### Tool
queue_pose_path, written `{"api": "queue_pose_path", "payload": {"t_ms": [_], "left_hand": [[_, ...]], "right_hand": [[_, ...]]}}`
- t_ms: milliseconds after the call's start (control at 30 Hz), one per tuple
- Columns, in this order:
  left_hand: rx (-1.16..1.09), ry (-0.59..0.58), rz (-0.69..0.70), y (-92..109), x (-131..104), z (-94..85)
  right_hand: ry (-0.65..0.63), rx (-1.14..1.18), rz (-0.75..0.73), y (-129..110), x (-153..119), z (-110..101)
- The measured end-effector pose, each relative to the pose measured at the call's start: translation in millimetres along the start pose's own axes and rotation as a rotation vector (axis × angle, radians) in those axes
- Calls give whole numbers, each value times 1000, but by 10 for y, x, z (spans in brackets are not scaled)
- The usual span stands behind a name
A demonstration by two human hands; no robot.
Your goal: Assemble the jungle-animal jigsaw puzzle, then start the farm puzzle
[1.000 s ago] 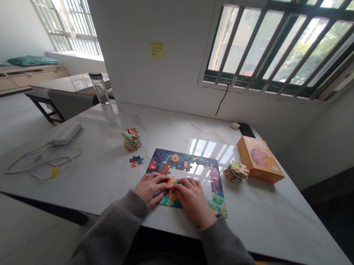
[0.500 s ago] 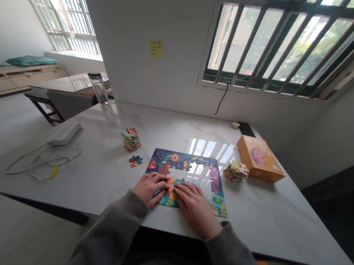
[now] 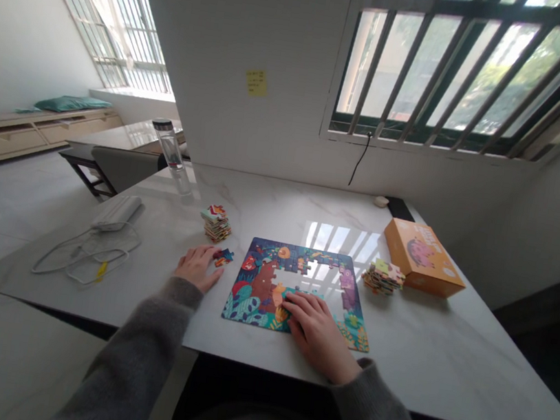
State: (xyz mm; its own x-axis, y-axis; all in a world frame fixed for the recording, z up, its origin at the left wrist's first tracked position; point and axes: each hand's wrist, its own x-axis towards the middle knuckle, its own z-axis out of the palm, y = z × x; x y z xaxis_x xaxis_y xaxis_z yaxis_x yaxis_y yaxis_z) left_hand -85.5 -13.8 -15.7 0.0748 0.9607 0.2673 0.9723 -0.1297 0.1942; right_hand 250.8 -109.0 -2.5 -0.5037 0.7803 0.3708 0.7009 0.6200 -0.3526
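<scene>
A partly assembled jigsaw puzzle (image 3: pixel 262 285) with a colourful animal and plant picture lies flat on the table, a gap in its middle showing the white tabletop. My right hand (image 3: pixel 313 326) rests on its lower part, fingers stretched out and covering some pieces. Left of the puzzle, my left hand (image 3: pixel 196 266) reaches to the loose dark blue and orange puzzle pieces (image 3: pixel 224 258). Its fingertips are at their left edge, with thumb and forefinger apart. A stack of puzzle pieces (image 3: pixel 216 224) stands just behind that hand.
Right of the puzzle stand another stack of pieces (image 3: pixel 383 278) and an orange box (image 3: pixel 423 258). A white device (image 3: pixel 117 212) with a looped cable (image 3: pixel 70 251) lies at the left of the white table (image 3: pixel 151 313). A clear bottle (image 3: pixel 169 144) stands at the back left.
My left hand has left the puzzle and moved left to the loose pieces, uncovering the puzzle's lower left corner. My right hand stays on the puzzle. The view has shifted slightly.
</scene>
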Motion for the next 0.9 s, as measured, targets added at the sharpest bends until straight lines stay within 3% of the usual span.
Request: {"api": "queue_pose_path", "payload": {"t_ms": [133,300,433,567,700,900], "left_hand": [[-35,-30,-7,-72,82,55],[-26,42,0,-52,112,85],[-22,131,86,-59,98,103],[-262,226,252,-8,65,66],[-495,253,422,219,12,-52],[-532,216,647,742,-36,-111]], "right_hand": [[2,1,-4,-3,0,-1],[1,5,-2,-1,0,2],[12,14,-7,-1,4,-1],[15,15,-5,7,0,0],[4,3,-4,15,-4,15],[29,12,-2,-15,28,-67]]}}
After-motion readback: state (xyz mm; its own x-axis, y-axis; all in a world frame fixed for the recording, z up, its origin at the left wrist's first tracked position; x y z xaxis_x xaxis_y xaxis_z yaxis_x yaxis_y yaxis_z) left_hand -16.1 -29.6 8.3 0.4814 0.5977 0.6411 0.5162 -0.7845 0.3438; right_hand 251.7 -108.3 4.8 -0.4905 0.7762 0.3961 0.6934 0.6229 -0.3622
